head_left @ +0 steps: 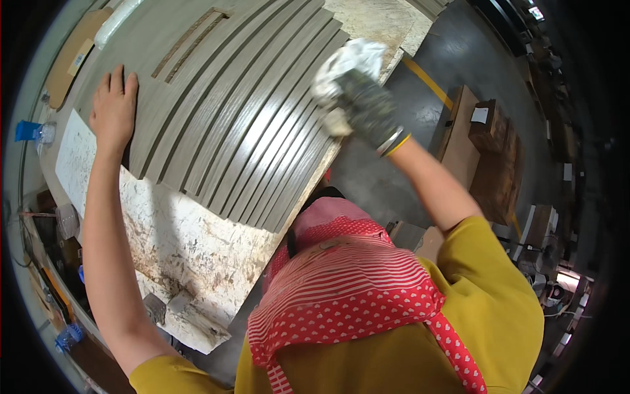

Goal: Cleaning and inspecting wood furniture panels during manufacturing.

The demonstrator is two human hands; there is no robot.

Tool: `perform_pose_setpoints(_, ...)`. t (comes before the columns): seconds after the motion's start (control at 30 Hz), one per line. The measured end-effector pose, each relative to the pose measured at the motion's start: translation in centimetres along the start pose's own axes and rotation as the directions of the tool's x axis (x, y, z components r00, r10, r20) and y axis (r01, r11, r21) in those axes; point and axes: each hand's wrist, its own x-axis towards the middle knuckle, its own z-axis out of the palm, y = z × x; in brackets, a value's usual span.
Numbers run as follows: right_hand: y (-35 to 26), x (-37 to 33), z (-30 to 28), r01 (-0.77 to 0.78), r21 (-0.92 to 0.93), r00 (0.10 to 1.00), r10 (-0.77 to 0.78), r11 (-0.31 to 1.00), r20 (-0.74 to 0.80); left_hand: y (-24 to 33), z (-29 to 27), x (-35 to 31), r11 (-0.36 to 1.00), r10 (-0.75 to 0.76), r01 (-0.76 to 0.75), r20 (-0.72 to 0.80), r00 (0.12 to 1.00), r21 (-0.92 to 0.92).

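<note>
- Closest to the camera is a red apron (pixel 354 289) with white stripes and small white hearts, worn over a mustard-yellow shirt (pixel 499 308).
- Both forearms reach up from the lower edge toward a worktable (pixel 190 249) with a stained, pale top.
- On the table lies a row of long grey wooden strips (pixel 243 131), side by side, touching along their edges.
- The left hand (pixel 115 108) is bare and open, fingers stretched out, palm pressed flat on the strips near their left side.
- The right hand (pixel 364 105) wears a dark, speckled glove and is closed around a crumpled white rag (pixel 351 62), held at the right edge of the strips.
- A yellow band shows at the cuff of the glove.
- A blue-capped clear bottle (pixel 33 131) stands at the far left, well apart from the hands.
- Stacked brown wooden boxes (pixel 492 157) sit on the grey floor (pixel 387 177) to the right, beside a yellow floor line (pixel 428 80).
</note>
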Motion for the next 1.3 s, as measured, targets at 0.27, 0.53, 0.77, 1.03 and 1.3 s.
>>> perform_pose_setpoints(0.27, -12.5, -0.1, -1.2, -0.231, 0.528, 0.969, 0.147, 0.817, 0.197, 0.1, -0.3, -0.5, 0.999, -0.042, 0.042, 0.027, 0.999, 0.002)
perform_pose_setpoints(0.53, -5.7, -0.1, 2.0, 0.216, 0.114, 0.962, -0.192, 0.97, -0.194, -0.1, -0.2, -0.4, 0.999, -0.016, 0.014, 0.046, 0.999, 0.036)
perform_pose_setpoints(0.77, -0.9, 2.0, -0.2, -0.033, -0.045, 0.99, 0.027, 0.998, -0.141, -0.4, -0.8, -0.7, 1.0, 0.002, -0.003, 0.056, 0.998, 0.014)
perform_pose_setpoints(1.03, 5.1, 2.3, 0.5, 0.255, 0.092, 0.965, -0.26, 0.962, 0.038, 0.2, -1.7, -1.0, 0.999, -0.005, 0.01, 0.092, 0.996, -0.047)
perform_pose_setpoints(1.3, 6.2, 5.8, -4.5, 0.116, -0.047, 0.992, -0.119, 0.992, -0.049, 1.0, -2.7, -1.5, 0.998, -0.009, 0.016, 0.123, 0.992, -0.055)
